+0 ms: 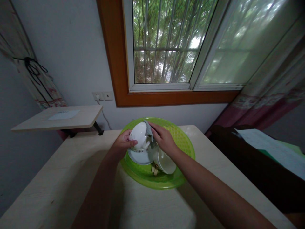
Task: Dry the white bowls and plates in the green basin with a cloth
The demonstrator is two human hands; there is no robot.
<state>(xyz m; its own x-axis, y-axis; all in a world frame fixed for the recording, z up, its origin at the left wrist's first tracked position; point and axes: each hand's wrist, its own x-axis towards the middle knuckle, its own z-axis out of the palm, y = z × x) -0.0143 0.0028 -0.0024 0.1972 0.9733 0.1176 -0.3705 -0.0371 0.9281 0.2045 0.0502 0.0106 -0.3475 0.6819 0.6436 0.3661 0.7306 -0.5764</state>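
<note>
My left hand (124, 141) grips a white bowl (138, 135) by its left side, thumb over the near edge, and holds it tilted above a green basin (152, 183). A grey cloth (149, 129) is in my right hand (162, 135), pressed to the bowl's right side. Below the held bowl, a white plate (141, 158) lies in the basin. To its right a second white bowl (166, 163) leans on its side, partly behind my right forearm. Short light wooden pieces (154, 169) stick out between plate and bowl; their kind I cannot tell.
The basin rests on a pale wooden table (95, 190). A small raised shelf (78, 116) with a paper label stands at the back left. Behind are a wall socket (98, 96) with a cable and a barred window (171, 44). Papers (271, 148) lie on a dark surface at right.
</note>
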